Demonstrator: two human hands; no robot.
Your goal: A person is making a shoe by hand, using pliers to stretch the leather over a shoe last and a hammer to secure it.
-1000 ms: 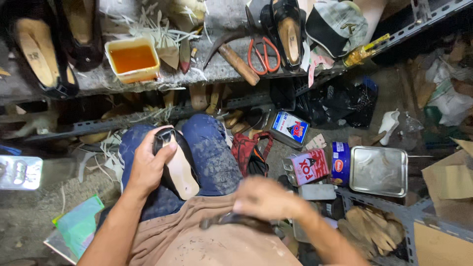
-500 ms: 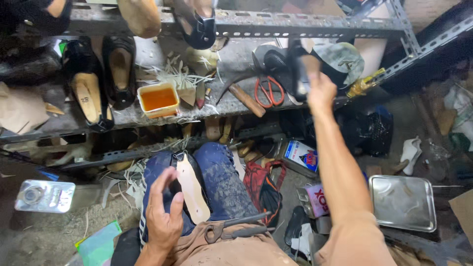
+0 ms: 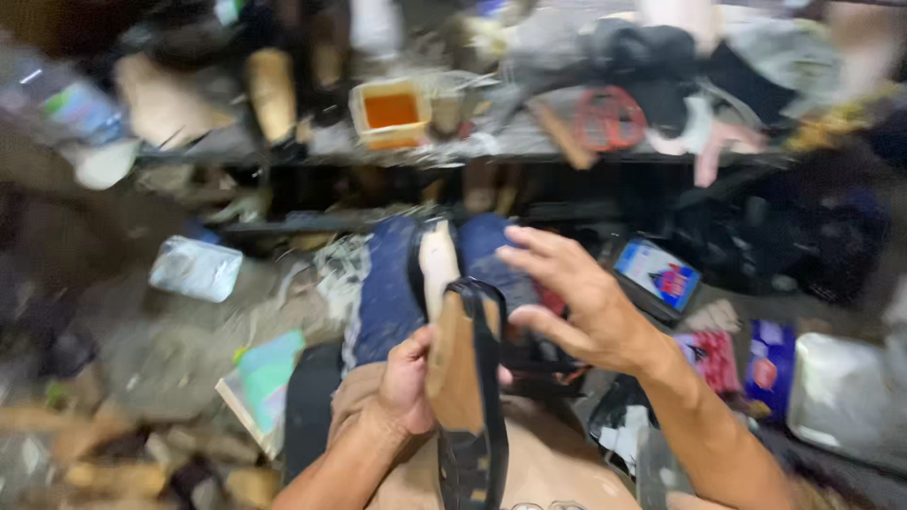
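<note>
My left hand (image 3: 404, 382) grips a tan shoe sole (image 3: 452, 354) with a black edge and a black strap (image 3: 484, 397) hanging down from it, held over my lap. A second pale insole (image 3: 437, 263) lies on my blue-jeaned knee (image 3: 387, 293) just beyond. My right hand (image 3: 581, 302) hovers beside the sole with fingers spread, the fingertips close to the strap's top; nothing is held in it. The picture is blurred by motion.
A cluttered shelf (image 3: 453, 151) ahead carries a square tub of orange glue (image 3: 390, 109), red-handled scissors (image 3: 609, 118), shoes and rags. A metal tray (image 3: 846, 401), a small box (image 3: 658, 274) and packets lie to the right; a foil packet (image 3: 196, 269) and green paper (image 3: 265, 382) to the left.
My right hand came back from the shelf down to my lap. My left hand lifted the sole off my knee and now holds it upright with a black strap on it.
</note>
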